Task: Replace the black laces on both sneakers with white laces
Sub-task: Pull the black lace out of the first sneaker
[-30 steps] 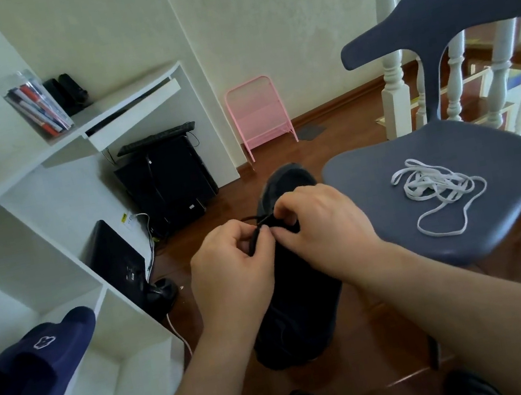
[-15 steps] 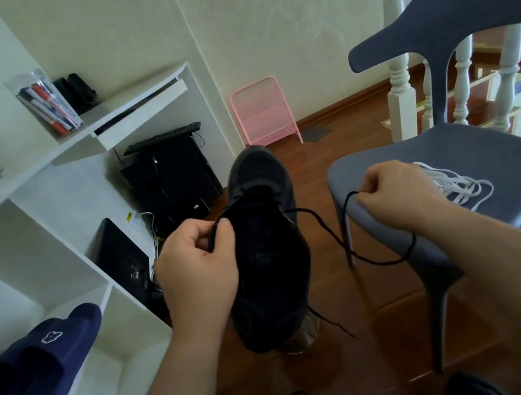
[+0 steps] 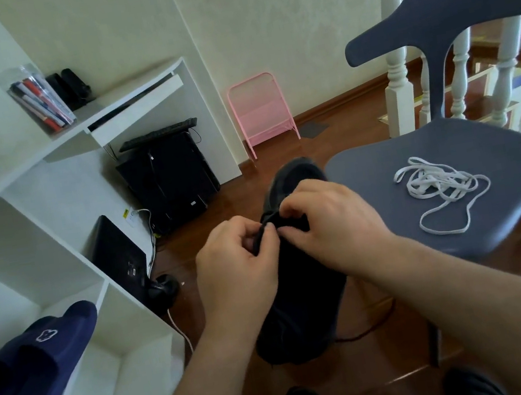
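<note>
Black lace sat pinched by both hands, left and right, back together atop the raised sneaker after the right's outward pull, so unthreading likely continued; white laces waited on the chair.

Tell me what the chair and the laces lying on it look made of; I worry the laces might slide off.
The chair looks like moulded plastic, grey-blue and matte: one seamless shape with a soft sheen. The white laces look like flat woven fabric, lying in limp, ribbon-like loops on the seat. The fibre type can't be told.
</note>
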Demonstrator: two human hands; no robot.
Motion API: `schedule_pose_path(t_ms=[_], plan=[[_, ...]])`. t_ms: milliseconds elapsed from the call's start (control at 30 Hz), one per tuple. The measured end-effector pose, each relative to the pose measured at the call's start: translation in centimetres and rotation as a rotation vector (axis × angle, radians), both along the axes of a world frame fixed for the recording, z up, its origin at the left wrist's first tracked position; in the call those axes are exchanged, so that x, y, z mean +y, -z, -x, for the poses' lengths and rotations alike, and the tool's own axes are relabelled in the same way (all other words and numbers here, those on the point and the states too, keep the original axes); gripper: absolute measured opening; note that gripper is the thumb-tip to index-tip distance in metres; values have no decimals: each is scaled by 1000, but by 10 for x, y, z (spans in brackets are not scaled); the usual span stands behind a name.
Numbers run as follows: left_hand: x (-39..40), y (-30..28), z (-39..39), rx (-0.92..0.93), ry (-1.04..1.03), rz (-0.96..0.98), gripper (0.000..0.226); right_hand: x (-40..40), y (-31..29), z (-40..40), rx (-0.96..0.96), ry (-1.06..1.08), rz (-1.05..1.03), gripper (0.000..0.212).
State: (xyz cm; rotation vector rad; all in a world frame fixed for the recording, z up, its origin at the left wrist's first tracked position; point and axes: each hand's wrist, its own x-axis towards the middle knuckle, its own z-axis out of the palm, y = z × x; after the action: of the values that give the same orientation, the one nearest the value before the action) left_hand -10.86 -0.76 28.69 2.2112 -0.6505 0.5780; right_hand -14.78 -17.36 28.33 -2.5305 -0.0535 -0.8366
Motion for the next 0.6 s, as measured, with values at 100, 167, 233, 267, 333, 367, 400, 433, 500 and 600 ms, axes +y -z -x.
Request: schedule_pose_path(t_ms=[100,167,233,267,333,367,400,433,500,600], plan=[[-3,4,2,-13,8,-19,25,1,0,-1,0,97,35,14],[-4,5,1,-18,10,-23,26,0,-1,-1,32,128,61,15],[-4,4,1,-5,-6,-31,26,-3,-3,0,67,136,64,16],[-4,2,0,9,-22,-26,25,-6,-3,0,96,154,42,18],[2,-4,-5,42,-69,26,22,-23,-2,-1,161,236,-99,22],[6,-7,-9,48,-90,66,22,-36,-1,-2,190,288,-219,23],[11,-10,-12,49,-100,98,21,-50,0,-1,230,331,-337,24],[15,-12,-14,45,-92,107,21,-61,2,1,282,349,-414,26],[17,-12,-11,25,-51,51,21,-71,6,5,411,303,-426,27],[9,-6,-6,-3,-25,-21,22,-63,1,9,366,193,-348,10]])
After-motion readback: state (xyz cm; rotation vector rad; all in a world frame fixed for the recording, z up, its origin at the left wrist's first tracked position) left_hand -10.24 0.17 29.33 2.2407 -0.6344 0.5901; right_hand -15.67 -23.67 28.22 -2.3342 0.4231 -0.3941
